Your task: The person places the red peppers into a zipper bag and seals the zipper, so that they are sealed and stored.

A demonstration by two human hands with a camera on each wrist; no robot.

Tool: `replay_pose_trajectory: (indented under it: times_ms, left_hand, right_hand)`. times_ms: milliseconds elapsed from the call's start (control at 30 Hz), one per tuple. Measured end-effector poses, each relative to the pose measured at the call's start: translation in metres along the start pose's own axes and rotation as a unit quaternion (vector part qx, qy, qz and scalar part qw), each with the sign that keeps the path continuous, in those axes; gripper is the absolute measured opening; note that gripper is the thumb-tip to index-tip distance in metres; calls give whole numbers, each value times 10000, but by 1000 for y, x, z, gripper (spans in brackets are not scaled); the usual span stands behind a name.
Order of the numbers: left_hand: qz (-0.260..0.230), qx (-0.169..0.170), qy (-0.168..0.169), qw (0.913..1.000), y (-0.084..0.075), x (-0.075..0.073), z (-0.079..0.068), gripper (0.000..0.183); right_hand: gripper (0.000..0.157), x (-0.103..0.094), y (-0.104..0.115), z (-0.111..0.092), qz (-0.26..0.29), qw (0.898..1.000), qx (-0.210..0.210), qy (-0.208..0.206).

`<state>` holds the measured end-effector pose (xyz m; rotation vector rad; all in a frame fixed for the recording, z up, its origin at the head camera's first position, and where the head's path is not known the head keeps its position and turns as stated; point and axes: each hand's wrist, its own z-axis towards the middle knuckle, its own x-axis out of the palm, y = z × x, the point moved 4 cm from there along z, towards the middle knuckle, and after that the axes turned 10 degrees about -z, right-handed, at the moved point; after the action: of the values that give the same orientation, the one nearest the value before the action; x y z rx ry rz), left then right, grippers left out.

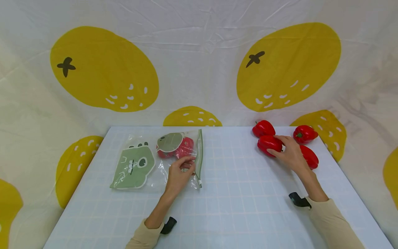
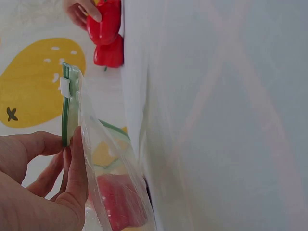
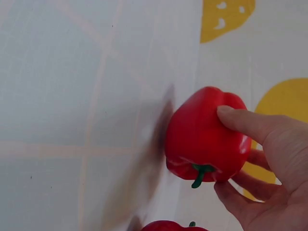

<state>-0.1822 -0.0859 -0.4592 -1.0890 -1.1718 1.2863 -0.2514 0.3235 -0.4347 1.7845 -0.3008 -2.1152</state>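
Note:
My left hand (image 1: pixel 180 174) pinches the open-end edge of a clear zip bag (image 1: pixel 160 176) between thumb and fingers. The bag lies on the left half of the table, printed with a green cartoon animal, and its green zip strip (image 2: pixel 65 115) carries a white slider (image 2: pixel 65 88). Inside it, near the opening, is a red bell pepper (image 1: pixel 185 148), partly behind a green print. At the right, my right hand (image 1: pixel 290 152) grips another red bell pepper (image 3: pixel 204 137), thumb on one side and fingers on the other. The held pepper's green stem (image 3: pixel 198 178) shows in the right wrist view.
Around the right hand are more red bell peppers: one behind the held one (image 1: pixel 263 128), one at the back right (image 1: pixel 305 134), and one partly hidden by the wrist (image 1: pixel 310 157). A pale checked cloth covers the table (image 1: pixel 230 207). Behind hangs a fruit-printed curtain (image 1: pixel 199 69).

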Motion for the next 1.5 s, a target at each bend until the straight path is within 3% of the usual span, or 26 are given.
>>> replay_pose_trajectory:
  times_ms: [767, 1500]
  left_hand:
    - [-32, 116, -46, 9999, 2, -1, 2, 23]
    - [-158, 77, 41, 9998, 4, 3, 1, 23]
  right_hand:
    - [68, 16, 39, 9, 780, 9963, -151, -334]
    - [69, 42, 79, 20, 1823, 9826, -160, -312]
